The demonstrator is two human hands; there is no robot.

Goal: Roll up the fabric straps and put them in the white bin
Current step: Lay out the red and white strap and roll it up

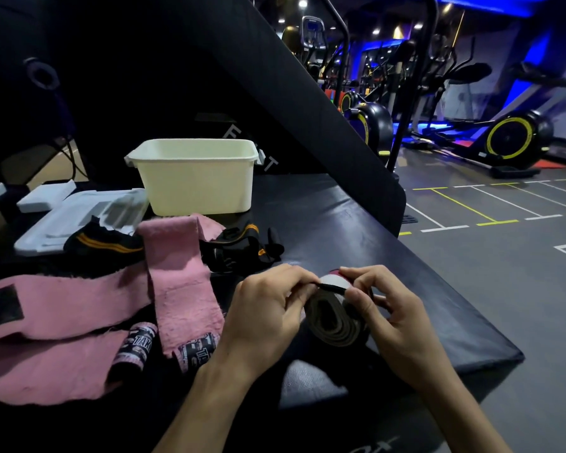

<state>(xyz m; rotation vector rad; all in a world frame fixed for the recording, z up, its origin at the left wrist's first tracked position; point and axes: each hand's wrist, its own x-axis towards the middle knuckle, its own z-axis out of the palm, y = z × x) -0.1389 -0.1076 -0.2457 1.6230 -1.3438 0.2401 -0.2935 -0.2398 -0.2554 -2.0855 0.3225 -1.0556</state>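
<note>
Your left hand (268,308) and right hand (383,308) are both clamped on the dark rolled strap (335,322), which sits between them just above the black padded bench (356,223), its coil axis pointing roughly toward you and its loose black tail pinched across the top by both sets of fingertips. The white bin (196,178) stands upright well apart, ahead and to your left, so your left hand is the nearer one to carry the roll over. Pink wraps (177,273) lie unrolled between you and the bin.
</note>
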